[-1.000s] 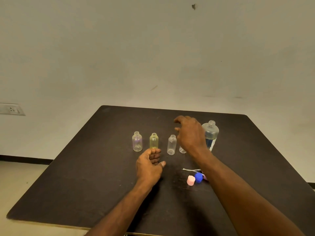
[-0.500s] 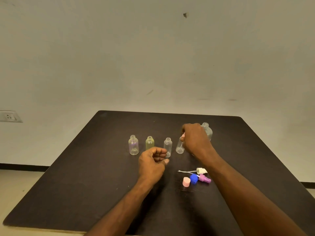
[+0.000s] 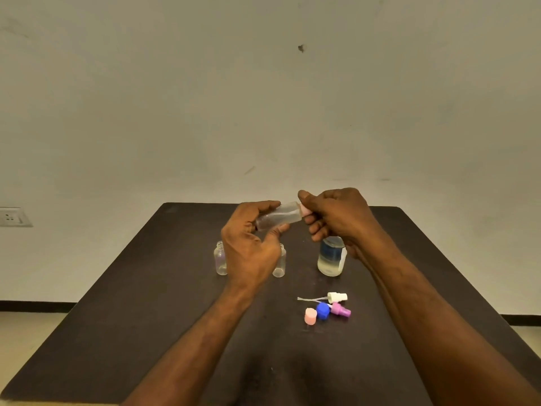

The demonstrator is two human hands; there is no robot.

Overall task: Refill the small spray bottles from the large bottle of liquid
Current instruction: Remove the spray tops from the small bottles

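Bottle (image 3: 278,215) lies tilted between both hands above the bench (image 3: 146,303): left hand (image 3: 251,247) steadies its body, right hand (image 3: 336,215) pinches the pink cap (image 3: 304,211), likely to unscrew it.

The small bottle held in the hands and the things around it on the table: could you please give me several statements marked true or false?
1. The left hand grips the body of the small clear bottle. True.
2. That bottle stands upright on the table. False: it is lifted and tilted nearly sideways.
3. The right hand pinches the bottle's pink cap. True.
4. The large bottle lies on its side. False: it stands upright.
5. The blue cap lies between a pink cap and a magenta spray head. True.
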